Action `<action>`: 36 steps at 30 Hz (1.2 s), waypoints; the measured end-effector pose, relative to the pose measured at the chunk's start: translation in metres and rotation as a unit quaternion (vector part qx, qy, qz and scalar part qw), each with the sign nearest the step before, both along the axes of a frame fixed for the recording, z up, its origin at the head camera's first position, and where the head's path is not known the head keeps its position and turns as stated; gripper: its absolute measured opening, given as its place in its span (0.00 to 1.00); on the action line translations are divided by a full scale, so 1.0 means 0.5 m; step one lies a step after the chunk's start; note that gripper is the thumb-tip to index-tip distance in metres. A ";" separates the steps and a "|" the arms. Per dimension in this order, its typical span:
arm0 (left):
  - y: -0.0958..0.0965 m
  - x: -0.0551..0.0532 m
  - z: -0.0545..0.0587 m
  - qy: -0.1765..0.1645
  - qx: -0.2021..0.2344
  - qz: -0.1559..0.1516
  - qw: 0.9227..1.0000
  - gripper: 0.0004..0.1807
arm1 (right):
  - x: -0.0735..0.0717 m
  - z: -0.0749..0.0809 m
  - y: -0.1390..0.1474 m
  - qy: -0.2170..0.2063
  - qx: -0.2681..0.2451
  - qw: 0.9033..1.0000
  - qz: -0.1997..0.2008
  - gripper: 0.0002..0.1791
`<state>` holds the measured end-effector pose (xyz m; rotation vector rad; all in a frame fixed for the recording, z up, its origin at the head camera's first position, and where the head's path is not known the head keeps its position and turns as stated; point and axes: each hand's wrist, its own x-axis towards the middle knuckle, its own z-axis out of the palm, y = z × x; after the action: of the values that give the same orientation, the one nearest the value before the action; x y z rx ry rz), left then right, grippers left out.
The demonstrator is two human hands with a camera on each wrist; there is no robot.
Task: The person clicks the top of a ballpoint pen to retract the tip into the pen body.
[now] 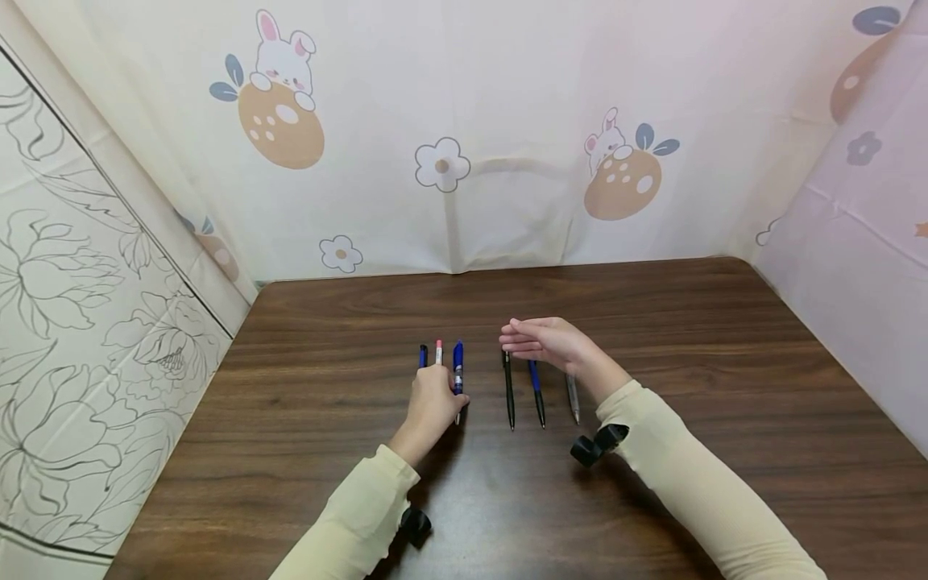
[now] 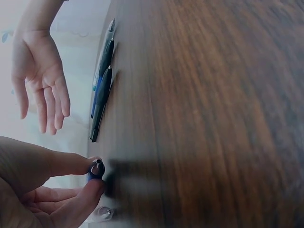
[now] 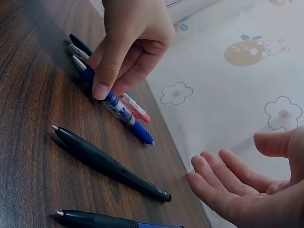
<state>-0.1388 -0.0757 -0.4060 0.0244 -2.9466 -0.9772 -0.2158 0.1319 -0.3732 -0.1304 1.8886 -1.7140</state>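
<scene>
My left hand (image 1: 429,399) pinches a blue pen (image 3: 126,114) between thumb and fingers; the pen lies low along the table with its silver tip toward me. Beside it, partly hidden by the hand, lie a pink-ended pen (image 1: 439,353) and a blue-and-black pen (image 1: 424,356). My right hand (image 1: 551,342), palm turned to the left and fingers extended, holds nothing and is raised above the tabletop. Under and before it lie a black pen (image 1: 509,395), a pen with a blue barrel and black grip (image 1: 537,395), and a grey clear pen (image 1: 573,399), partly covered by the wrist.
The brown wood-grain table (image 1: 689,322) runs back to a pale curtain (image 1: 507,72) printed with rabbits and flowers. A panel with line-drawn flowers (image 1: 58,282) stands along the left side. Black wrist cameras hang under both sleeves near the tabletop.
</scene>
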 end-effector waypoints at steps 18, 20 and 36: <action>0.007 -0.003 0.000 -0.010 -0.040 0.010 0.999 0.18 | 0.012 -0.003 0.004 0.030 0.034 0.999 -0.021 0.28; 0.008 -0.005 -0.001 -0.006 -0.052 0.014 0.999 0.18 | 0.015 -0.002 0.005 0.044 0.045 0.998 -0.024 0.27; 0.009 -0.004 0.002 0.020 -0.096 0.015 0.995 0.15 | 0.038 -0.008 0.008 0.138 0.174 0.975 0.017 0.24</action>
<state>-0.1410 -0.0710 -0.4052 0.0419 -2.9799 -0.6776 -0.1966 0.1360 -0.3774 -0.2726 2.3463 -1.3708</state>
